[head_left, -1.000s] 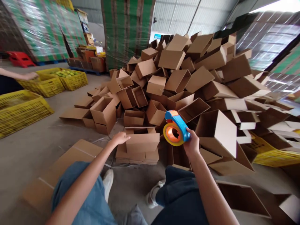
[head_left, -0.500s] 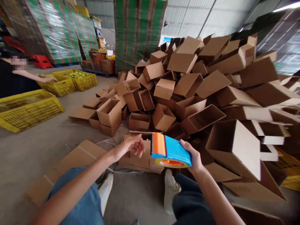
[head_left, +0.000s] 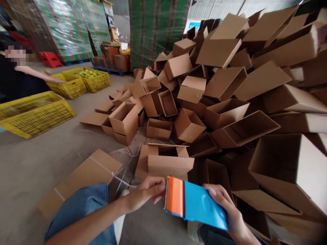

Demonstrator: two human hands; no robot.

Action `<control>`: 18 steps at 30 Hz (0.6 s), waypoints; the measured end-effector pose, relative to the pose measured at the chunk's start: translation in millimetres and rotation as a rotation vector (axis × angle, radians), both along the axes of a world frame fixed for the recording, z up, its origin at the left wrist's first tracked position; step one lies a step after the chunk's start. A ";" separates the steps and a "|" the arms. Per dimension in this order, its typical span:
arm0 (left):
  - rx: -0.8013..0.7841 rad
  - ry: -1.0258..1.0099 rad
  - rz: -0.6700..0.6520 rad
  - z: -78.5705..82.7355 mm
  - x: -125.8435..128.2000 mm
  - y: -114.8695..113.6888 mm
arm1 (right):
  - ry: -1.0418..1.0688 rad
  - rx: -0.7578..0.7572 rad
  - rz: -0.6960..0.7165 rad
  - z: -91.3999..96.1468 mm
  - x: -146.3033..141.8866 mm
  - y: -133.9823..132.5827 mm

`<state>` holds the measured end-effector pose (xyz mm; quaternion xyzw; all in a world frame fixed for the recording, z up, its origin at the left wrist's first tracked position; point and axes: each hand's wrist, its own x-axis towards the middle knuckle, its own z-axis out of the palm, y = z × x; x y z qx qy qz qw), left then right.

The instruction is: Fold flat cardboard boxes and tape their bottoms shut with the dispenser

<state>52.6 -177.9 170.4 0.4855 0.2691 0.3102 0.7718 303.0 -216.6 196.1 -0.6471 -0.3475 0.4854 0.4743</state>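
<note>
My right hand [head_left: 228, 207] is wrapped round a blue and orange tape dispenser [head_left: 198, 202], its thumb on the upper side. The dispenser's orange end points left, with a toothed edge. At that edge is my left hand [head_left: 150, 190], fingers curled and thumb and fingertips pressed together. Whether a tape end sits between them is too small to tell. Beyond my hands stands a cardboard box [head_left: 171, 165] with its top flaps raised, resting on flattened cardboard.
A big heap of open cardboard boxes [head_left: 189, 124] fills the middle and right. A strapped cardboard bundle [head_left: 84, 180] lies by my left knee. At the left a person [head_left: 15, 75] reaches to a yellow crate [head_left: 73, 86]; another crate [head_left: 97, 83] holds green fruit.
The tape dispenser in my right hand has come lower and closer to me, its underside roll now turned out of sight. My left hand has moved down to its orange end, fingers closing.
</note>
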 end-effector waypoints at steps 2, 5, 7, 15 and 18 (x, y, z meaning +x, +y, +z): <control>-0.010 0.015 0.008 1.1 -0.1 -1.5 | 0.005 -0.009 -0.018 0.7 -3.1 -3.5; -0.029 0.007 0.005 2.9 0.2 -3.4 | -0.017 -0.006 -0.011 0.0 -2.7 -5.8; -0.044 0.002 -0.010 3.1 0.9 -4.8 | -0.034 0.003 0.001 -1.3 -0.7 -6.2; -0.105 -0.052 -0.055 -5.2 2.6 -8.0 | -0.034 -0.019 -0.025 -0.9 2.7 -7.7; -0.132 -0.079 -0.048 -8.6 3.4 -8.2 | -0.019 -0.019 -0.032 -0.1 2.5 -9.0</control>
